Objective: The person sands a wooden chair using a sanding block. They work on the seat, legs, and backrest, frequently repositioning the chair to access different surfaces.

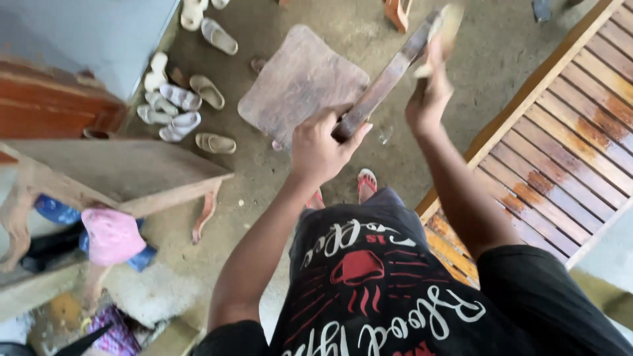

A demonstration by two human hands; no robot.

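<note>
My left hand [320, 148] grips the near end of a long, narrow wooden piece [386, 78] that slants up and away toward the top right. My right hand [430, 92] is closed around a small pale pad [443, 29], maybe sandpaper or a block, pressed against the far part of that wooden piece. Beneath the wood, a small wooden stool seat [297, 82] with rounded corners stands on the concrete floor. My feet in red sandals [366, 181] show below my hands.
A slatted wooden bench [567, 132] runs along the right. A wooden table [119, 173] stands at the left with a pink cloth [111, 235] under it. Several pale sandals [178, 105] lie on the floor at top left.
</note>
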